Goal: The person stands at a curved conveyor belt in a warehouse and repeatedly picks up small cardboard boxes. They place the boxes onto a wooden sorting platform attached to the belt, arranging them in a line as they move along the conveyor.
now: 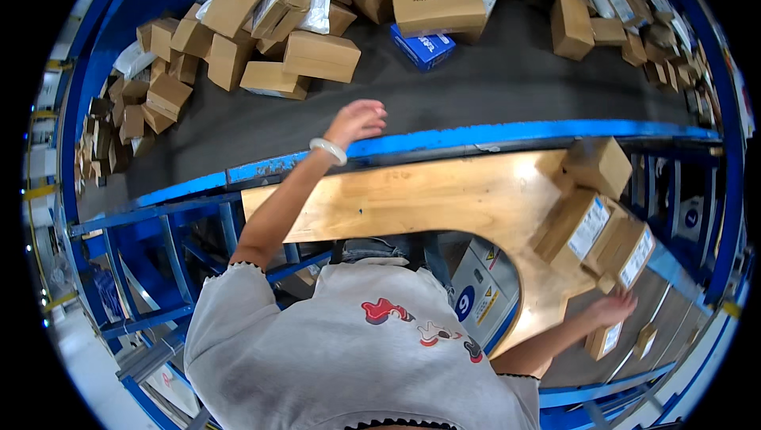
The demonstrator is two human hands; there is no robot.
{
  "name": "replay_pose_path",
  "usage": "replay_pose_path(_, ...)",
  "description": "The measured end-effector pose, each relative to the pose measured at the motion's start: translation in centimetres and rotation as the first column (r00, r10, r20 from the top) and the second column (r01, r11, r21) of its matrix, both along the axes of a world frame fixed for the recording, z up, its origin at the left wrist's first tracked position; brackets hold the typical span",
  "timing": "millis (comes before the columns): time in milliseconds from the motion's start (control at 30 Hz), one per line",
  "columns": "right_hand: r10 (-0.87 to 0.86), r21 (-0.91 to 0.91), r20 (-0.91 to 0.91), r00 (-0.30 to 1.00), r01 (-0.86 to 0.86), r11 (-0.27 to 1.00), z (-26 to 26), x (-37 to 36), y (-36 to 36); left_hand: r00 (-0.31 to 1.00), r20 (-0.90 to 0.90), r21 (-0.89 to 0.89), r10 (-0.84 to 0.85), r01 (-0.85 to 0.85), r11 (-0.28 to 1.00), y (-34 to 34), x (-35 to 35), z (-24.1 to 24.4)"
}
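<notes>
My left hand (359,119), with a pale bangle (328,151) at the wrist, hovers over the near blue rail (452,134) of a dark conveyor belt (499,82). It holds nothing, and its fingers are loosely bent and slightly apart. Off to the right, my right hand (615,308) is by the lower end of a labelled cardboard box (630,251); whether it touches the box is unclear. Beside that box lies another labelled carton (579,228), with a blurred carton (601,165) behind. Below my right hand is a smaller labelled box (605,341), partly covered by the hand.
A wooden worktop (404,192) with a curved cutout lies before me. Across the belt are piled cartons (232,2), a large printed carton (439,5) and a blue box (423,48). A lower belt (576,364) at right carries a small box (645,339).
</notes>
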State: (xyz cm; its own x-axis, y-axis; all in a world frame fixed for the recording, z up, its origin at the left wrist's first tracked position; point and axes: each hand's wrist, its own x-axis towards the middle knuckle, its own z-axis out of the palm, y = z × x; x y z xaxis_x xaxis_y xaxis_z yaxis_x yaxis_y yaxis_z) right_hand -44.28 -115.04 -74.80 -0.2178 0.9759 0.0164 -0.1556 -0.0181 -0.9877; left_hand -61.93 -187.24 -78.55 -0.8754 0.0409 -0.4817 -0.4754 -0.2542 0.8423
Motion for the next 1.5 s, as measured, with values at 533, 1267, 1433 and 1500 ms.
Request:
replay_pose_path(533, 0.826, -0.373, -0.331, 0.456, -0.867, 0.329, -8.2, -48.3, -51.3, 0.941, 0.028, -0.927, 0.338, -0.102, 0.362, 15.8, -26.2, -16.6)
replay_pose_path(1267, -0.518, 0.665, 0.746, 0.419, -0.427, 0.612, -8.9, 27.9, -10.6, 0.973, 0.115, 0.029, 0.202, -0.207, 0.978, 7.5, -22.9, -19.0)
replay_pose_path(1433, -0.525, 0.636, 0.771, 0.362, -0.487, 0.599, -12.9, 29.9, -1.4, 0.959, -0.263, -0.073, -0.106, 0.089, 0.993, 12.4, -13.2, -12.8)
replay_pose_path(1500, -0.574, 0.608, 0.778, 0.254, -0.536, 0.586, -13.8, 31.6, 7.8, 0.873, -0.326, -0.198, -0.362, 0.312, 0.929, 20.6, -9.3, -7.7)
